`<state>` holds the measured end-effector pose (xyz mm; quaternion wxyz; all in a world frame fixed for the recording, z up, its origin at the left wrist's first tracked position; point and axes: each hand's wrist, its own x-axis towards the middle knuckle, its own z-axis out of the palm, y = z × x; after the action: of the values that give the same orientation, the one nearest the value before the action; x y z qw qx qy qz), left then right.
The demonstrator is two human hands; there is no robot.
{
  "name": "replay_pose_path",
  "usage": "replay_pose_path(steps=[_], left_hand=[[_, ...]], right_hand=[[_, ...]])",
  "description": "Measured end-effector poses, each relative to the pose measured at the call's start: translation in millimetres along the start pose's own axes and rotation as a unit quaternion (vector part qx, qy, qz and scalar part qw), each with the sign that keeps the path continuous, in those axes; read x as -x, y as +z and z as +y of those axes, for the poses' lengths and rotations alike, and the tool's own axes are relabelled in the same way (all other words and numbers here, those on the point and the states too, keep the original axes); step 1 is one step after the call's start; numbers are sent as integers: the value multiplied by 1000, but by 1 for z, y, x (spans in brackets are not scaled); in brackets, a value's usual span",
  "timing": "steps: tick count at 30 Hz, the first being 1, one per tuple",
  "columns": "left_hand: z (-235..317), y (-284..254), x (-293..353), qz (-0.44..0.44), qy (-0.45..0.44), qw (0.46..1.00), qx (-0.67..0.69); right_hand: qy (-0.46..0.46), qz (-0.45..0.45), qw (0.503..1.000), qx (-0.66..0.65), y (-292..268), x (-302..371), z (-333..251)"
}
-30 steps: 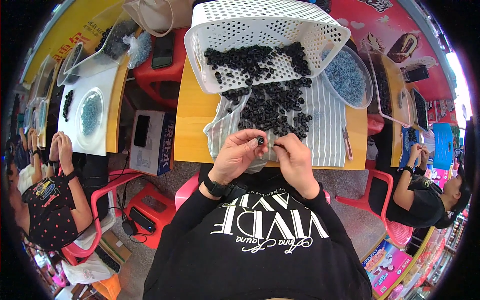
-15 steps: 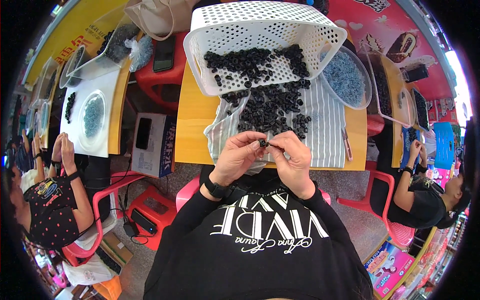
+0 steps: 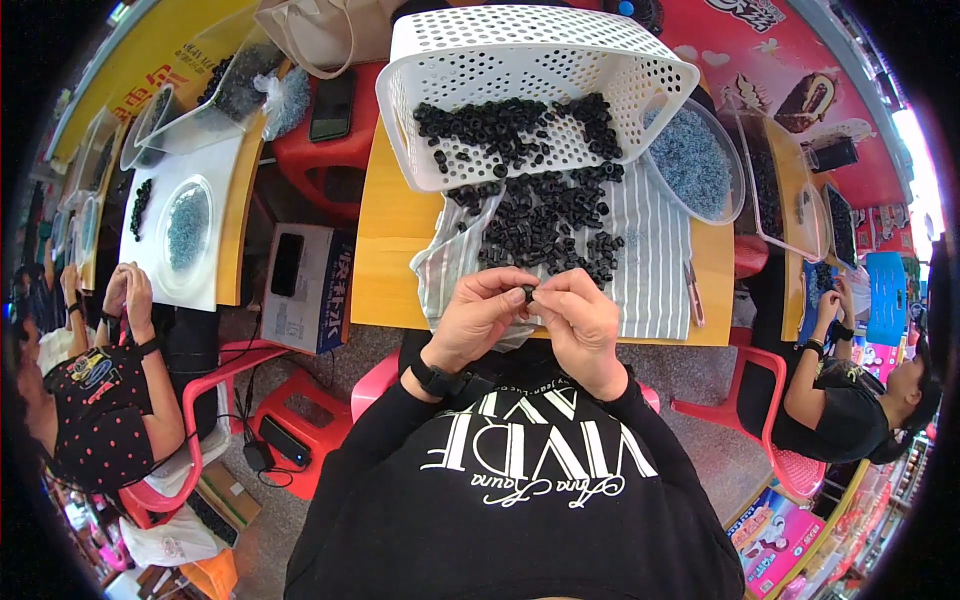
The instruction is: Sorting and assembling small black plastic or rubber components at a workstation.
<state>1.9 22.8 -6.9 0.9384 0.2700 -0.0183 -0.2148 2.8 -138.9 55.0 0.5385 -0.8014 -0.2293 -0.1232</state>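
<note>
sitting on a yellow table [image 3: 385,270], striped cloth [image 3: 655,275] under black rings [image 3: 545,215].

Bright even daylight, sharp centre, fisheye-bent edges.

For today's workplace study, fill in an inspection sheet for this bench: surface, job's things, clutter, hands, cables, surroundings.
Surface: yellow table with a striped cloth spread over it.
Job's things: small black rings heaped on the cloth and in a tipped white perforated basket; one black ring pinched between both hands.
Clutter: clear bowl of bluish pieces; small tool on the cloth's right edge.
Hands: left hand and right hand meet at the table's near edge; dark watch on the left wrist.
Cables: black leads and a power strip on the floor.
Surroundings: seated co-workers left and right; red stools; cardboard box.
</note>
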Motion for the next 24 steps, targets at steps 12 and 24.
replay_pose_path(steps=[12,24], left_hand=[[2,-1,1,-20,-7,1000,19],[1,3,-1,-1,-10,1000,-7]], right_hand=[[50,-16,996,-78,-5,2,8],[71,7,997,-33,-4,4,1]])
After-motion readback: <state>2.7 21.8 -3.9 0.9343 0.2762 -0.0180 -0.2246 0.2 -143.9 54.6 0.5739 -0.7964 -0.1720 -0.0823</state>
